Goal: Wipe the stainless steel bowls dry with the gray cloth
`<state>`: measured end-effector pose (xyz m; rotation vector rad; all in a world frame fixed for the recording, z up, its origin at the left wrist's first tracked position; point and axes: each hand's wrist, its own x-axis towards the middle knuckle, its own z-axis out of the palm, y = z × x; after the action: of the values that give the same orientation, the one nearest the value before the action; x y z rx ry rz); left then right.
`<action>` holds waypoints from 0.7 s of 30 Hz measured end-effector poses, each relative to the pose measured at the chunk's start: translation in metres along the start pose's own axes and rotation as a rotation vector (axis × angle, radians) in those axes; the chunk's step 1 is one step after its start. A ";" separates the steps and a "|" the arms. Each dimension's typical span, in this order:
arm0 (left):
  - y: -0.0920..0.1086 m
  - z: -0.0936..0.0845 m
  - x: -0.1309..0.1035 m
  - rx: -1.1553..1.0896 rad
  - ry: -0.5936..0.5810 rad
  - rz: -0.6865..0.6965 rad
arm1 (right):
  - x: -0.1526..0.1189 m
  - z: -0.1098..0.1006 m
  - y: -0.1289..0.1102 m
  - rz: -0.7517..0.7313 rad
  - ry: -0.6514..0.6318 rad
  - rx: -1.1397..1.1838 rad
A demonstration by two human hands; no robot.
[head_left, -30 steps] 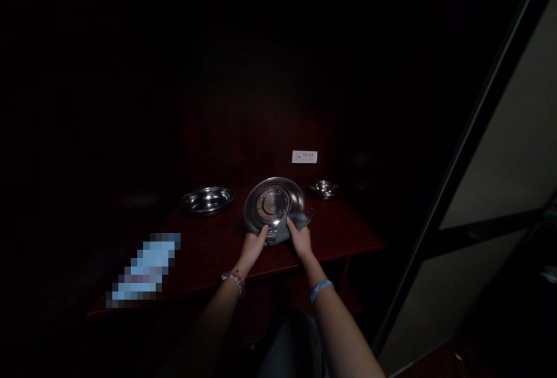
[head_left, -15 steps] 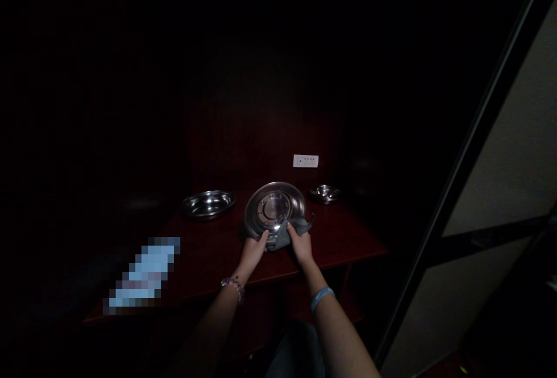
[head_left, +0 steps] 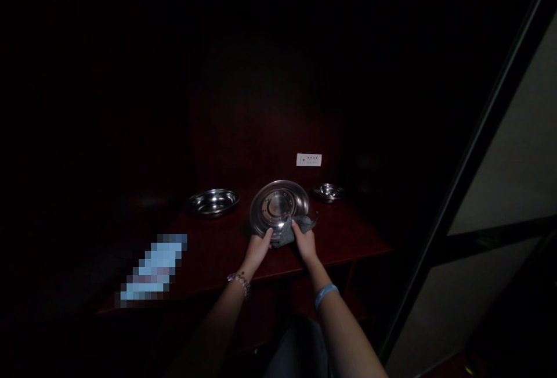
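Observation:
A round stainless steel plate (head_left: 278, 205) is held tilted above the dark red desk (head_left: 213, 256), its face with a ring of small marks turned toward me. My left hand (head_left: 259, 248) grips the plate's lower left rim, thumb on top and the other fingers hidden beneath. At the lower right rim my right hand (head_left: 304, 240) is closed on a grey cloth (head_left: 285, 234), pressing it against the plate with the thumb. Part of the cloth sticks out to the right of that hand.
A shiny steel dish (head_left: 213, 204) lies at the back left of the desk, and smaller steel dishes (head_left: 328, 193) sit at the back right. A white socket panel (head_left: 308, 160) is on the back wall. A pixelated bright blue patch (head_left: 152, 270) covers something at the left front.
The whole view has shifted slightly, so everything appears a little farther right. Both hands keep their hold on the plate and cloth, with hardly any other movement.

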<state>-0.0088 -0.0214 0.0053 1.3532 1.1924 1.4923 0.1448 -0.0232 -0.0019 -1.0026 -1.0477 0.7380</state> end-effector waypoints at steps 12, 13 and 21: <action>0.002 0.000 0.001 -0.050 0.044 0.082 | -0.001 0.002 -0.004 -0.002 0.041 0.081; 0.003 0.000 0.001 -0.055 0.029 0.083 | -0.001 0.002 -0.004 -0.001 0.045 0.090; 0.008 0.005 -0.004 -0.098 -0.185 0.171 | 0.002 -0.002 -0.004 0.001 0.054 0.129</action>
<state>-0.0028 -0.0265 0.0120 1.5212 0.8951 1.4857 0.1475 -0.0231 0.0020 -0.9074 -0.9409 0.7652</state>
